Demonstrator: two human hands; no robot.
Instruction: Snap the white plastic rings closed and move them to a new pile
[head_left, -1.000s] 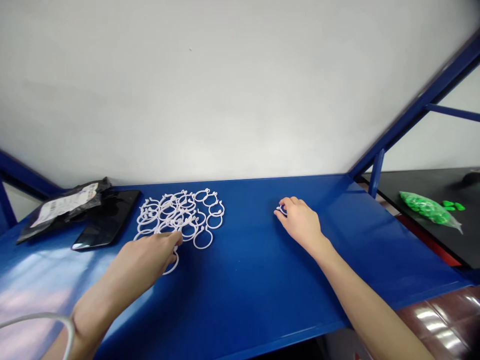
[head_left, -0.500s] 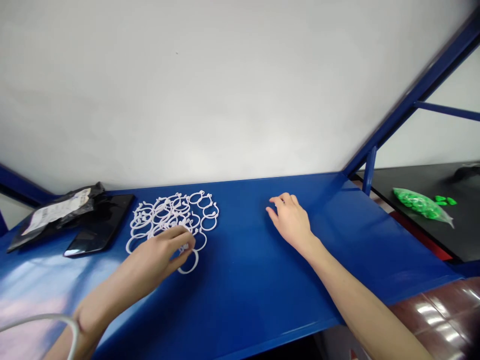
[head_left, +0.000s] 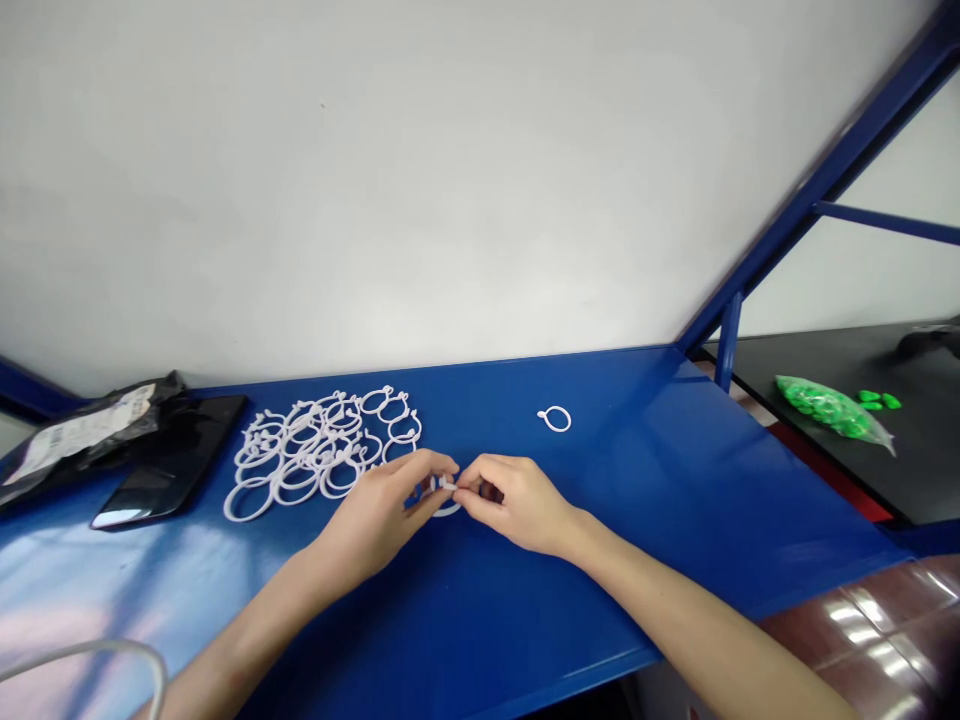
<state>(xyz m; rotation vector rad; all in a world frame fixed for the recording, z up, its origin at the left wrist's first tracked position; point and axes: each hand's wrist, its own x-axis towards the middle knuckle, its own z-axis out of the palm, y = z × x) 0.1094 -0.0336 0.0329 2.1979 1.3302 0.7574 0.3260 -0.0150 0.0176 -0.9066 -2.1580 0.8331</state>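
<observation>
Low over the middle of the table, my left hand [head_left: 397, 508] and my right hand [head_left: 525, 503] meet fingertip to fingertip. Between them is a white plastic ring [head_left: 448, 511] with small knobs at its ends, like a curtain ring. Both hands pinch its knobbed end; fingers partly hide it. A heap of similar white rings [head_left: 296, 490] lies left of my left hand, several overlapping. One single white ring [head_left: 556, 430] rests alone on the table, beyond my right hand.
The blue table [head_left: 480, 620] meets a pale wall. At left lie a black phone [head_left: 169, 480] and a black plastic package [head_left: 90, 435] with a label. A white cable [head_left: 90, 648] curves at lower left. Beyond a blue frame, a bag of green pieces [head_left: 829, 408] sits on a dark surface.
My left hand has moved right from the heap with a ring. My right hand has come left and nearer to meet it. The single ring now shows where my right hand was.
</observation>
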